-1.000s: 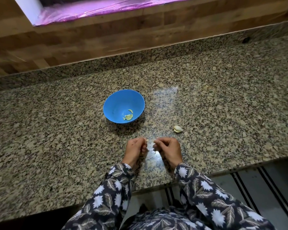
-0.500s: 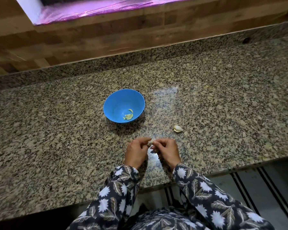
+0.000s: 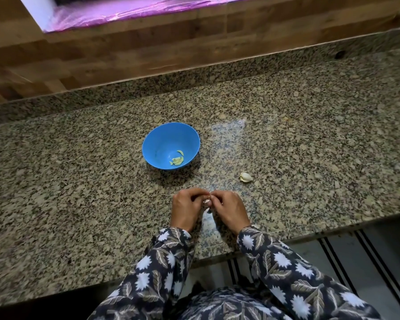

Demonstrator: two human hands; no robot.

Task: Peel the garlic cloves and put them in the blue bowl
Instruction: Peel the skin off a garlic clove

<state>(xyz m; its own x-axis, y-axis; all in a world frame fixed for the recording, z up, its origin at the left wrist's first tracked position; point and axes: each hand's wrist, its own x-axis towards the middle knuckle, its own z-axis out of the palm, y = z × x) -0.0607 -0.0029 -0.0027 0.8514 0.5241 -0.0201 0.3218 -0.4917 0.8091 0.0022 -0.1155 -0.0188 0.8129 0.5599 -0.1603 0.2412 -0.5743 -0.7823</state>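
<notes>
Right now you are working a clove (image 3: 206,201) between both hands, just over the near part of the counter (image 3: 310,158). Your left hand (image 3: 187,209) and right hand (image 3: 228,210) are both curling their fingertips onto it and pinching it from either side, so only a sliver is showing. For a clean peel, I judge you are wanting the left hand steadying it while the right is catching the skin at one end and drawing it off lengthwise, without crushing.

Counting: one clove is sitting in your hands. One loose clove (image 3: 245,177) is lying to the right, apart from the bowl (image 3: 164,142). That single bowl is standing beyond your hands, holding a small cluster of yellowish pieces (image 3: 177,159), too small for counting surely.
</notes>
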